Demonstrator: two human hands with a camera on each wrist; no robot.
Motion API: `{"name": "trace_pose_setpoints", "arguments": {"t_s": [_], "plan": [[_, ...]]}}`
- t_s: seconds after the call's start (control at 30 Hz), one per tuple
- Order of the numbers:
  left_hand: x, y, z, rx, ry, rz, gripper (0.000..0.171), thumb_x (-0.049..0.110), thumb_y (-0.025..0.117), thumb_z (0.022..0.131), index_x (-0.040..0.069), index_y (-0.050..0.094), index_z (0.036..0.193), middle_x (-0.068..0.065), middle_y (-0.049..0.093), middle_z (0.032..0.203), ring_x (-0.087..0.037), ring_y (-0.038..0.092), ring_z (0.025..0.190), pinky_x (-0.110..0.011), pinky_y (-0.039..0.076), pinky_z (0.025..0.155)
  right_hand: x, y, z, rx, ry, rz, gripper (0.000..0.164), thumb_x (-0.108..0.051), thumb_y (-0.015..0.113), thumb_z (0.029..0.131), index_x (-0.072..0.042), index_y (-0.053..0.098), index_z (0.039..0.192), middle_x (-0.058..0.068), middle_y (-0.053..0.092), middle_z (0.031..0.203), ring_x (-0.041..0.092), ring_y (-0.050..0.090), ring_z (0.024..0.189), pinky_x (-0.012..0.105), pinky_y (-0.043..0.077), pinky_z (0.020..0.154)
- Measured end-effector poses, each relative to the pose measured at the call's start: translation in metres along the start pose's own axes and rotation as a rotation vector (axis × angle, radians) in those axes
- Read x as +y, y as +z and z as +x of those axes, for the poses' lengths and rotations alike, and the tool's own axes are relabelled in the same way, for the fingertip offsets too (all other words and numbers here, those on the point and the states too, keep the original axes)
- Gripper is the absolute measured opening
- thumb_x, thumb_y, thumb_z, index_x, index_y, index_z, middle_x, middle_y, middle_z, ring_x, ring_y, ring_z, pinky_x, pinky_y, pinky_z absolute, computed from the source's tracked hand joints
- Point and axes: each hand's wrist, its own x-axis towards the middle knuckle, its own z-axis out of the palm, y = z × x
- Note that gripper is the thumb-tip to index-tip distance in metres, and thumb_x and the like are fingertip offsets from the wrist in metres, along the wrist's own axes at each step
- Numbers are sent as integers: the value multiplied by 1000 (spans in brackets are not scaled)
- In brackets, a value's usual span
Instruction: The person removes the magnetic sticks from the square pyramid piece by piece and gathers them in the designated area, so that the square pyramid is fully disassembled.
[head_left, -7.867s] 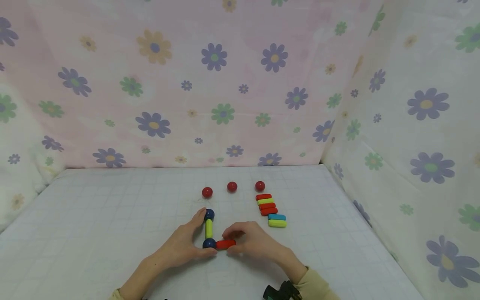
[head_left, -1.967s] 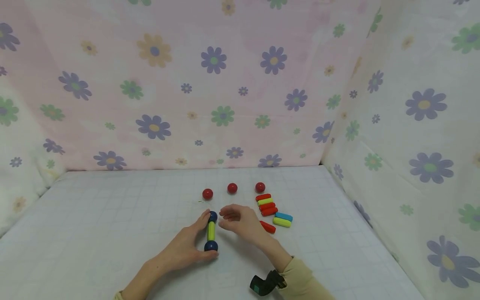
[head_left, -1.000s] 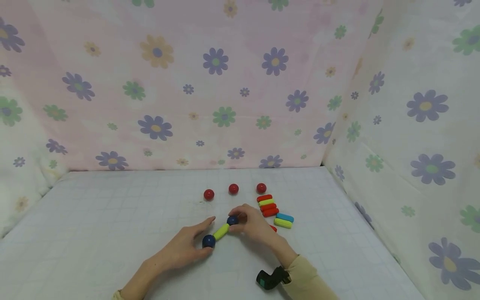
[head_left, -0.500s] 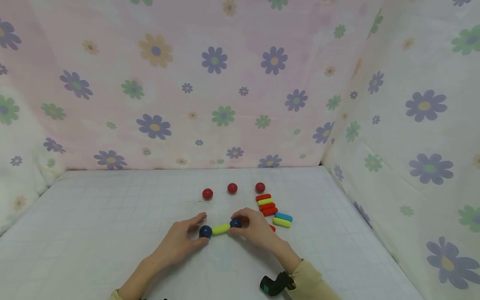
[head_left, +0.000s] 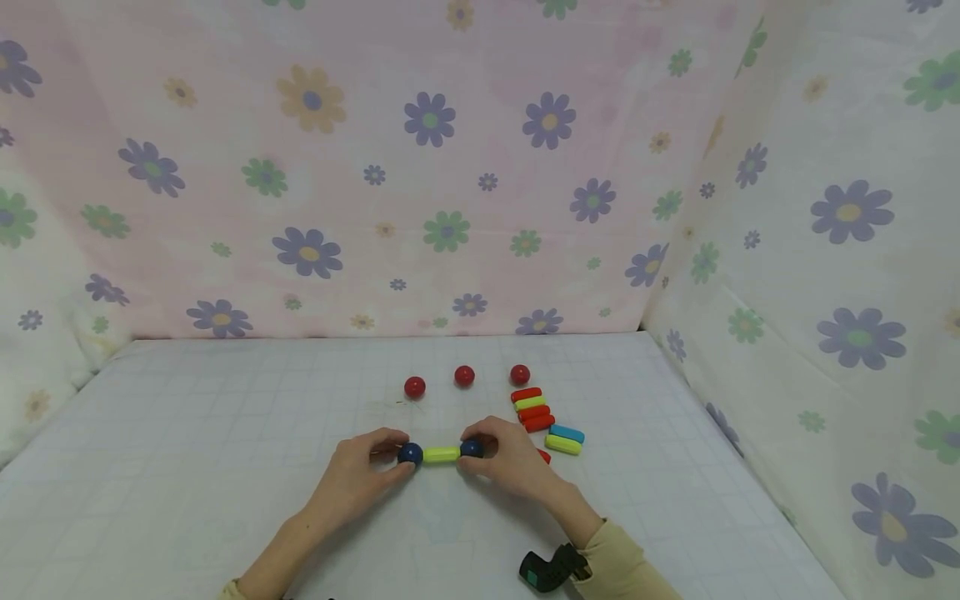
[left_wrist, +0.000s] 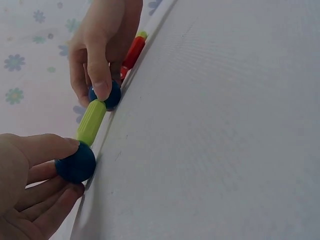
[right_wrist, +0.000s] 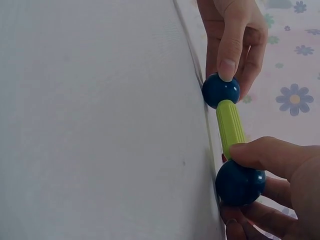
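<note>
A yellow-green ribbed rod (head_left: 441, 455) joins two dark blue balls and lies left to right on the table. My left hand (head_left: 358, 473) pinches the left blue ball (head_left: 410, 454) between thumb and fingers. At the other end my right hand (head_left: 517, 460) grips the right blue ball (head_left: 471, 448), partly covering it. Both wrist views show the rod (right_wrist: 230, 125) straight between the balls, with the left ball (left_wrist: 76, 164) in the left fingers and the right ball (right_wrist: 240, 183) in the right ones.
Three red balls, one a red ball (head_left: 464, 376), stand behind the hands. Several rods lie to the right, among them a red rod (head_left: 538, 423), a blue rod (head_left: 567, 434) and a yellow-green rod (head_left: 563, 445). Another red rod (head_left: 545, 456) is mostly hidden by the right hand.
The red rod once attached near the front ball now lies off to the right. The two-ball piece has turned from pointing away to lying crosswise, and my right hand has taken its far ball.
</note>
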Motion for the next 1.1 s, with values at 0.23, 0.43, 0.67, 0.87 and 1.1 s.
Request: {"name": "trace_pose_setpoints", "arguments": {"t_s": [0.23, 0.43, 0.67, 0.87, 1.1], "plan": [[-1, 1, 0, 8, 14, -12, 30, 17, 83, 82, 15, 72, 109, 4, 72, 103, -10, 69, 93, -33, 58, 90, 0, 1, -1, 23, -9, 2, 29, -23, 78, 87, -14, 71, 114, -5, 67, 105, 14, 56, 95, 21, 52, 80], [0, 1, 0, 3, 15, 1, 29, 18, 83, 82, 16, 72, 110, 5, 72, 103, -11, 69, 94, -34, 58, 91, -4, 2, -1, 45, 13, 0, 28, -24, 77, 88, -13, 71, 113, -5, 65, 101, 15, 55, 94, 22, 51, 77], [0, 1, -1, 0, 17, 16, 29, 18, 82, 83, 17, 72, 109, 5, 72, 103, -11, 69, 95, -34, 58, 91, -5, 3, 0, 93, 47, -3, 24, -25, 76, 89, -13, 72, 109, -3, 65, 98, 16, 55, 91, 21, 51, 74], [0, 0, 0, -5, 16, 32, 29, 18, 82, 83, 17, 72, 110, 5, 72, 104, -12, 69, 96, -36, 58, 92, -3, 2, 2, 134, 42, -3, 24, -24, 77, 89, -14, 72, 110, -4, 65, 98, 15, 55, 90, 21, 52, 74], [0, 1, 1, -14, 2, 38, 31, 19, 82, 83, 16, 71, 112, 4, 72, 106, -13, 68, 98, -37, 57, 93, -6, -3, 5, 169, 74, -3, 32, -23, 78, 88, -16, 69, 118, -3, 67, 104, 15, 57, 91, 21, 53, 74]]}}
